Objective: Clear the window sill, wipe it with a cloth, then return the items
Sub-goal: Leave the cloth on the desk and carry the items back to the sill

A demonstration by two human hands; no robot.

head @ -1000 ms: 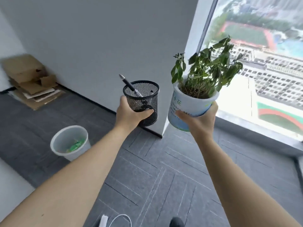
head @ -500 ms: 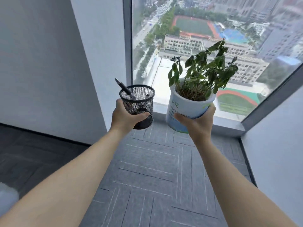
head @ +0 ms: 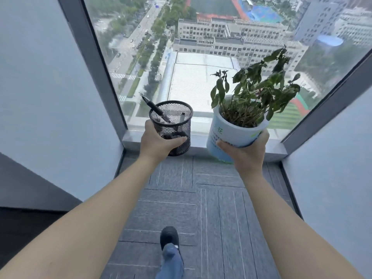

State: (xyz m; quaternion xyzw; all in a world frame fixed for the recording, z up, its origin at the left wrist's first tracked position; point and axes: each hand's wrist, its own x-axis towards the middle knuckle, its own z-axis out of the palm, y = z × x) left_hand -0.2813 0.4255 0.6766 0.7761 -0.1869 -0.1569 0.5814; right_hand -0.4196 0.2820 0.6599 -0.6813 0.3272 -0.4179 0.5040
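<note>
My left hand [head: 156, 142] grips a black mesh pen holder [head: 174, 126] with a black pen [head: 155, 107] leaning out of it to the left. A white plant pot [head: 231, 135] with a leafy green plant [head: 255, 91] is held from below in my right hand [head: 246, 153]. Both items are in the air, just in front of the low grey window sill [head: 199, 149], which runs below the big window. No cloth is visible.
The sill sits in a narrow alcove between a pale wall on the left [head: 50, 97] and another on the right [head: 332, 168]. Grey carpet tiles [head: 201, 208] cover the floor. My foot in a dark shoe [head: 170, 238] steps forward at the bottom.
The view has swung from the room with a bin and cardboard to face the window head-on. Both hands, still holding their items, are now closer to the sill.
</note>
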